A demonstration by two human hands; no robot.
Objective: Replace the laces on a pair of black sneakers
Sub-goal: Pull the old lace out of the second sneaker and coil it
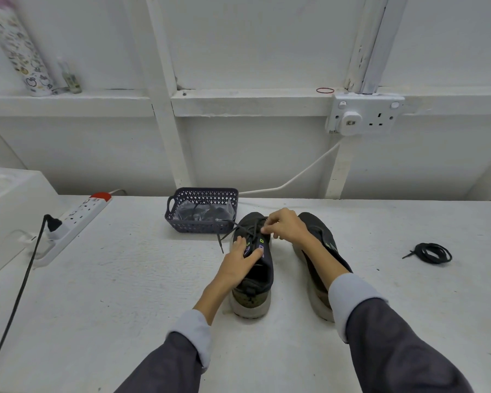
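Two black sneakers stand side by side on the white table, toes pointing away from me. My left hand (240,260) rests on the tongue of the left sneaker (255,279), fingers spread and pressing down beside the coloured eyelets. My right hand (285,225) is above the same shoe's toe end and pinches the dark lace (227,236), whose loose end trails off to the left onto the table. The right sneaker (321,239) is partly covered by my right forearm. A coiled black lace (432,253) lies on the table to the right.
A dark plastic basket (200,222) holding bagged laces stands just behind the left shoe. A white power strip (77,219) with a black plug and cable lies at the left. A white cable runs from the wall socket (363,116) down behind the basket.
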